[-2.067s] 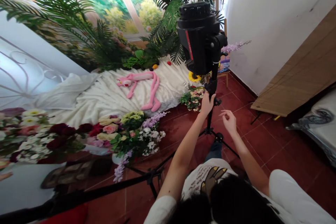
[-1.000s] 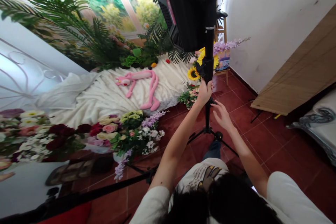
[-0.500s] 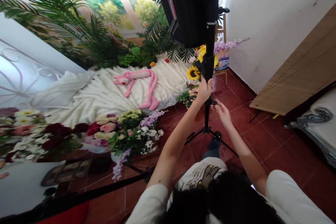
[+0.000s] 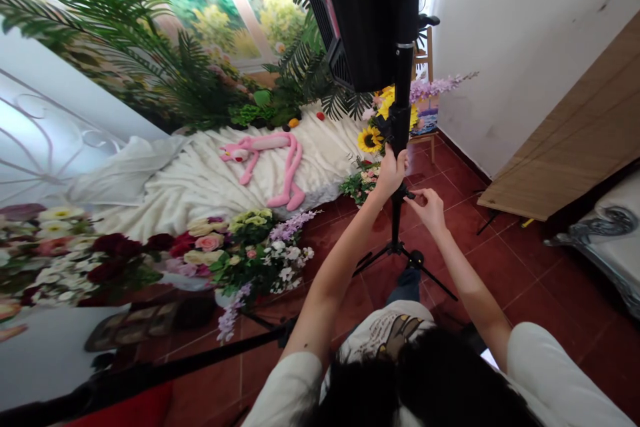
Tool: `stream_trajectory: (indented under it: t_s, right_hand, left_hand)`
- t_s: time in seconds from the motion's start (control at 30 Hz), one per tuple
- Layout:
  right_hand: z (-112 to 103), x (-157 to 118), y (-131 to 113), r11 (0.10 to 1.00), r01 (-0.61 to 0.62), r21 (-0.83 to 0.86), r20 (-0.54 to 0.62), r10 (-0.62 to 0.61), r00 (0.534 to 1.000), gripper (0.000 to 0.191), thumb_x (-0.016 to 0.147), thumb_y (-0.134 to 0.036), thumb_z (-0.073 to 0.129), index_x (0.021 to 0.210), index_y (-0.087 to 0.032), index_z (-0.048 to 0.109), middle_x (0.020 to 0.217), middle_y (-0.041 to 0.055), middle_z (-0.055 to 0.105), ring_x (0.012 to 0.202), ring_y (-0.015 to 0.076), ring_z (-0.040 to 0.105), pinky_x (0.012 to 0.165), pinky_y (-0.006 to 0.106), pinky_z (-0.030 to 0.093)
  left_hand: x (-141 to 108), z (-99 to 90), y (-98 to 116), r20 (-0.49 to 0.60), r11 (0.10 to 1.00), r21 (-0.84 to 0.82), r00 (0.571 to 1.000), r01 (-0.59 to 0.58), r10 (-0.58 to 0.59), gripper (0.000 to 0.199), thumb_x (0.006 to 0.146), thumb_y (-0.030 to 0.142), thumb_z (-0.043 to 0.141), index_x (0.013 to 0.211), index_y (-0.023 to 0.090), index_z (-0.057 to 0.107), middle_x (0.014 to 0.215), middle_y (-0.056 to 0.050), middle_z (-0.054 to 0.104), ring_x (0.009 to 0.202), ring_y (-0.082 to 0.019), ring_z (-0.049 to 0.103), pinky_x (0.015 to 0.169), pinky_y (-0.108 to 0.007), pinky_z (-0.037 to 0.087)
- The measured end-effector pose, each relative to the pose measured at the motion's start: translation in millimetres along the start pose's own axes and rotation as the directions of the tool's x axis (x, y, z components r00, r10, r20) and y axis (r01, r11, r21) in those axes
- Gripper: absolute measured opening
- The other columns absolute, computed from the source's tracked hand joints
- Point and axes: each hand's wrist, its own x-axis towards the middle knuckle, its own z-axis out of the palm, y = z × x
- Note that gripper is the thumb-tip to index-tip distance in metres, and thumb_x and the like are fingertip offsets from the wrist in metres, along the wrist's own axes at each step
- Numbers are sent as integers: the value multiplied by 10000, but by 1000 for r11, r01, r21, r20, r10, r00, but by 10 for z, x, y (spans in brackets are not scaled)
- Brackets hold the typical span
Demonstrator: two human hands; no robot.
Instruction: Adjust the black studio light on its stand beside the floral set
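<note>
A black light stand [image 4: 401, 80] rises upright in front of me, its tripod legs [image 4: 395, 249] spread on the floor. At its top hangs a large black studio light [image 4: 355, 20]. My left hand [image 4: 391, 173] is wrapped round the stand's pole, just below a collar. Slightly lower, my right hand [image 4: 427, 207] pinches a small black knob [image 4: 409, 195] on the pole's right side between thumb and fingers. Part of the knob is hidden by the fingertips.
A pink plush toy [image 4: 287, 173] lies on a white blanket [image 4: 200, 187] to the left. Artificial flowers [image 4: 250, 247] stand before it. A second black pole [image 4: 200, 360] crosses the lower left. A wooden panel [image 4: 565, 127] leans at the right, near a white sofa [image 4: 610, 233].
My right hand's fingers have closed in on the knob and the wrist has turned a little. The left hand keeps its grip on the pole. The view has shifted slightly.
</note>
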Motion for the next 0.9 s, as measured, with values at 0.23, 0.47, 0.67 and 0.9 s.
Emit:
stream_trajectory:
  t_s: [0.23, 0.47, 0.67, 0.9]
  right_hand:
    - [95, 57, 40, 993, 65, -103, -91, -74, 993, 434, 835, -611, 682, 706, -206, 594, 757, 45, 592, 767, 210, 537, 725, 331, 432]
    - [163, 117, 63, 983, 106, -147, -70, -118, 991, 489, 845, -661, 636, 693, -221, 486, 712, 19, 555, 667, 170, 498, 621, 286, 376]
    - [84, 177, 234, 921, 255, -294, -7, -269, 963, 479, 898, -659, 559, 730, -210, 553, 675, 31, 601, 636, 155, 537, 596, 278, 359]
    - [-17, 441, 323, 879, 408, -245, 343, -315, 885, 535, 883, -685, 519, 596, -234, 508, 647, 59, 559, 680, 182, 490, 590, 292, 347]
  left_hand:
    - [-39, -41, 89, 3, 999, -23, 1000, -25, 25, 522, 957, 625, 404, 1220, 191, 524, 838, -44, 692, 779, -133, 691, 790, -286, 525]
    - [-250, 63, -40, -35, 989, -146, 999, 11, -16, 536, 955, 656, 355, 1225, 223, 519, 1041, -83, 706, 935, -153, 695, 927, -335, 518]
    - [-606, 86, -302, -25, 966, -185, 982, 180, -187, 681, 919, 748, 253, 1019, 184, 622, 1032, -93, 700, 985, -168, 654, 944, -316, 499]
    - [-725, 175, -408, -77, 928, -237, 947, 287, -312, 743, 878, 802, 217, 1001, 172, 591, 1002, -88, 682, 981, -167, 632, 908, -313, 507]
